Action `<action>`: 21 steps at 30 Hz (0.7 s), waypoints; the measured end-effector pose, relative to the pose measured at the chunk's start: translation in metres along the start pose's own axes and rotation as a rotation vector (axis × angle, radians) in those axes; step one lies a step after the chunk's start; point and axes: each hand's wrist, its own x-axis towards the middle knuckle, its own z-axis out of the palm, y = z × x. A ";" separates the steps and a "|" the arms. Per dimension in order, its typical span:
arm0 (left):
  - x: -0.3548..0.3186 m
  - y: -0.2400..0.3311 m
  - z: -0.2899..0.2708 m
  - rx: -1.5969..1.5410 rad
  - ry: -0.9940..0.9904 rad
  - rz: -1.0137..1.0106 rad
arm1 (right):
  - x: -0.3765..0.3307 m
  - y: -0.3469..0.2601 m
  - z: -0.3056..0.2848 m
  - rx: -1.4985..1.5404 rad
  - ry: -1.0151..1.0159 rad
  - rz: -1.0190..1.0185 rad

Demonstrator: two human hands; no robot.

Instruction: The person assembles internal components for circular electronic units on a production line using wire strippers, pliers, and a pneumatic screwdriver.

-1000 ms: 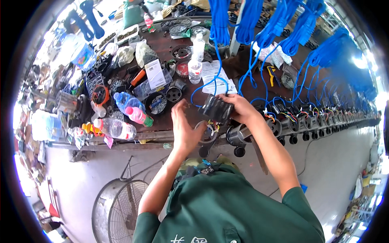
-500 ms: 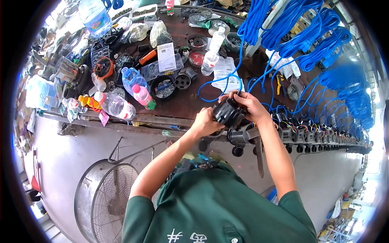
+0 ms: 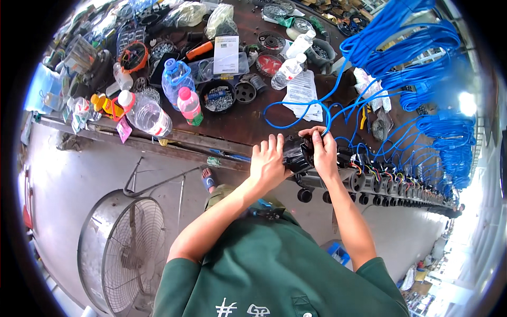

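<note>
A round, ribbed black plastic housing (image 3: 297, 154) is between my hands at the table's front edge. My left hand (image 3: 268, 166) lies against its left side, fingers stretched upward and apart, the thumb low beside it. My right hand (image 3: 323, 153) grips the housing's right side, thumb and fingers bent over its top. A blue cable (image 3: 285, 127) loops over the table and comes down to the fingertips of my right hand. Where it meets the housing is hidden by those fingers.
Printed sheets (image 3: 303, 96), clear bottles (image 3: 288, 73), a pink-capped bottle (image 3: 189, 107) and a bowl of small metal parts (image 3: 217, 98) stand beyond. Coiled blue cables (image 3: 417, 47) hang at right above a row of black housings (image 3: 391, 185). A large floor fan (image 3: 124, 253) stands lower left.
My left hand has loosened from around the housing, its fingers now straight along the side. The housing has turned a little. The whole view has shifted slightly.
</note>
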 end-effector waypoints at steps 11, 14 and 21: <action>-0.019 -0.052 0.007 -0.645 -0.075 -0.053 | -0.015 0.005 0.018 -0.267 0.176 -0.143; -0.024 -0.053 -0.001 -0.804 0.026 -0.047 | -0.015 -0.006 0.022 -0.381 0.126 -0.199; -0.030 -0.043 -0.004 -0.383 0.183 0.211 | -0.029 0.000 0.011 -0.315 0.209 -0.171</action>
